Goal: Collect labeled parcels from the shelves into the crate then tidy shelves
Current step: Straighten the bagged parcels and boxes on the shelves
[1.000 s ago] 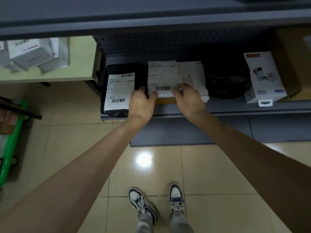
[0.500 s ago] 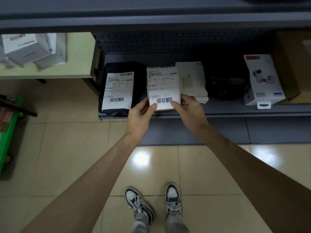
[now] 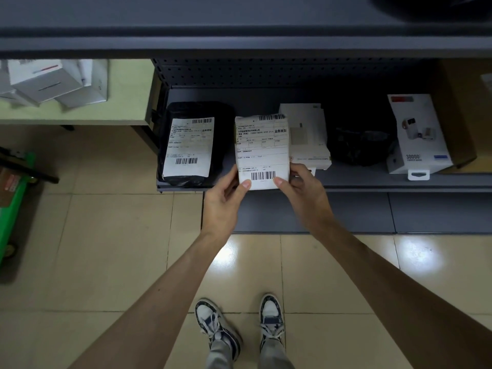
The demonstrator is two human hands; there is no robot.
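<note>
Both bare forearms rise from the lower corners of the frame and converge at centre. Left hand (image 3: 222,206) and right hand (image 3: 303,193) face each other, fingers curled, thumbs on top, pinching a flat object's lower corners between them.

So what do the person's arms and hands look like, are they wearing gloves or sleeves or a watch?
No gloves: the left hand and the right hand are both bare. Both arms are bare too, with no sleeves showing anywhere up to the edge of the picture. There is no watch, bracelet or ring in sight. Further down, the person wears white and dark blue laced sneakers and grey trousers.
</note>
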